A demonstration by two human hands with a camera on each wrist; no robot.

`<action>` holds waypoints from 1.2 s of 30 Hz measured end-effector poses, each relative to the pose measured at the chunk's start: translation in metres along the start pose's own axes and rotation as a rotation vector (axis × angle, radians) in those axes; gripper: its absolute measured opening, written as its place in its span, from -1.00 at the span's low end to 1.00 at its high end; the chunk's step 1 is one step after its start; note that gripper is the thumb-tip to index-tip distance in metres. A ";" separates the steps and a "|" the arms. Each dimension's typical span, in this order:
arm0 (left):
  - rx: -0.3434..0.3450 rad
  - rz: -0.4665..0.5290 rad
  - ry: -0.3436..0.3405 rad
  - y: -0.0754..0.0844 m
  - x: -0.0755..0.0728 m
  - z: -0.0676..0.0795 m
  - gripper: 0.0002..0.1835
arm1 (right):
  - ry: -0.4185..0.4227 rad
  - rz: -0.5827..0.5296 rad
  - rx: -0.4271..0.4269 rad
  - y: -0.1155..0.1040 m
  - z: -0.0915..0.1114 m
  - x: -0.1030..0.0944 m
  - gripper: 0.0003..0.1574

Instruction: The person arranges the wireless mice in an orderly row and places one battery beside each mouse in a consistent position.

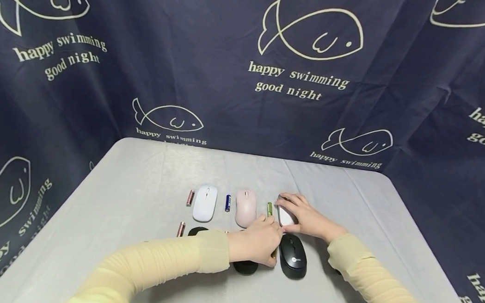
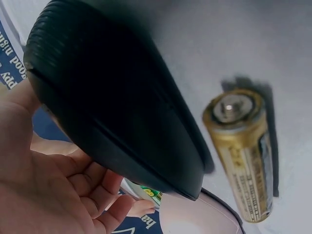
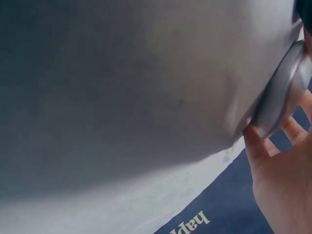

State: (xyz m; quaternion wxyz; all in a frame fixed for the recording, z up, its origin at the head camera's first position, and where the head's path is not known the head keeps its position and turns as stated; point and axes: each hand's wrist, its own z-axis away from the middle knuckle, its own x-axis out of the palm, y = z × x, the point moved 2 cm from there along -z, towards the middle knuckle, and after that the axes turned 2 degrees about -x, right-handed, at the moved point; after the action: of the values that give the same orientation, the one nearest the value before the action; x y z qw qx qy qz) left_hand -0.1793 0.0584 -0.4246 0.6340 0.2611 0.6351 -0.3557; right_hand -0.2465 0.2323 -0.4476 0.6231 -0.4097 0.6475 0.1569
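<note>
In the head view my right hand [image 1: 311, 219] grips a white computer mouse [image 1: 285, 215], fingers over its far end and thumb at its near end. The right wrist view shows this mouse [image 3: 282, 90] at the right edge, held along its side. My left hand [image 1: 258, 242] pinches a gold battery [image 1: 274, 253] between thumb and fingers, just left of a black mouse [image 1: 293, 256]. Under the left wrist lies another black mouse [image 1: 245, 267]; in the left wrist view it [image 2: 112, 107] covers the left thumb and part of the fingers.
A pale blue mouse [image 1: 204, 203] and a pink mouse [image 1: 245, 207] lie in the far row. Beside them are red [image 1: 190, 198], blue [image 1: 228, 203] and green [image 1: 269, 209] batteries. Another gold battery [image 2: 243, 161] lies left of the middle black mouse. The left sleeve partly covers a further black mouse [image 1: 197, 231].
</note>
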 end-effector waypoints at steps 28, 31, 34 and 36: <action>-0.134 0.101 0.141 -0.065 -0.068 0.030 -0.25 | 0.010 0.147 -0.030 -0.025 -0.012 -0.058 -0.16; -0.165 0.138 0.177 -0.084 -0.073 0.040 -0.27 | 0.040 0.185 -0.020 -0.026 -0.012 -0.068 -0.15; -0.205 0.149 0.227 -0.104 -0.073 0.052 -0.27 | 0.072 0.215 0.000 -0.027 -0.011 -0.075 -0.13; -0.232 0.157 0.274 -0.117 -0.070 0.060 -0.27 | 0.091 0.239 0.015 -0.028 -0.010 -0.079 -0.14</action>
State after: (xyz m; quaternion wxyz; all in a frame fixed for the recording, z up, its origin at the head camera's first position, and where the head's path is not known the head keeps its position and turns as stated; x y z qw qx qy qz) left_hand -0.2296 -0.0521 -0.3378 0.5934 0.2811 0.7297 -0.1907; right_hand -0.2419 0.2346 -0.3637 0.5729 -0.3317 0.7204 0.2066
